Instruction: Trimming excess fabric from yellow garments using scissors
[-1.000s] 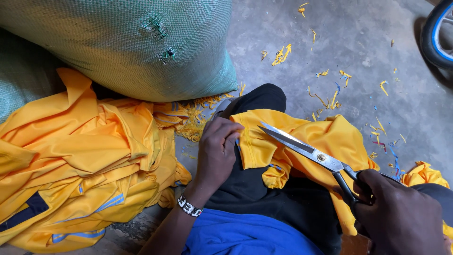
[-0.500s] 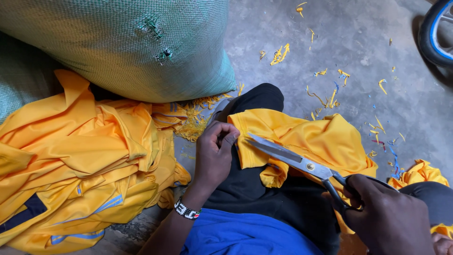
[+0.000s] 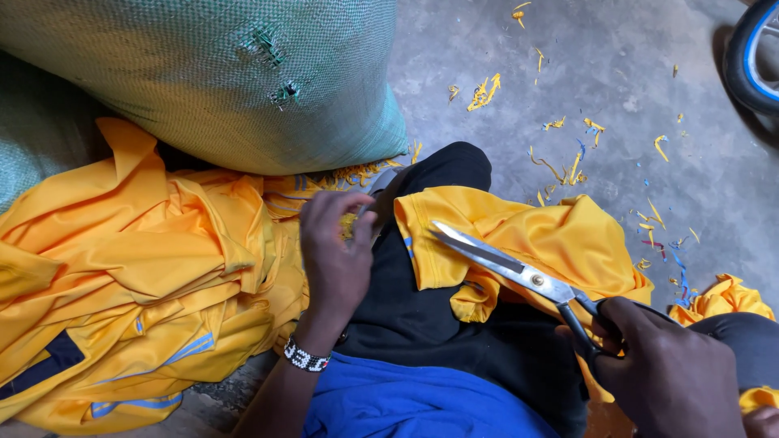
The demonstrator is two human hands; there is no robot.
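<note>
My right hand (image 3: 665, 377) grips the black handles of a pair of steel scissors (image 3: 503, 268), whose blades lie nearly closed across a yellow garment (image 3: 552, 239) draped over my black-trousered leg. My left hand (image 3: 337, 255) hovers just left of the garment's hemmed edge, its fingers pinched on a small yellow scrap (image 3: 349, 225). A beaded black-and-white bracelet (image 3: 306, 357) circles that wrist.
A heap of yellow garments (image 3: 138, 284) lies at the left under a large green woven sack (image 3: 211, 73). Yellow and blue fabric trimmings (image 3: 568, 162) litter the concrete floor. A wheel (image 3: 751, 57) stands at the top right. More yellow cloth (image 3: 726, 296) sits at the right.
My left hand has let go of the garment's edge and drawn left with a small scrap. The scissors have slid slightly down and right, blades nearly closed.
</note>
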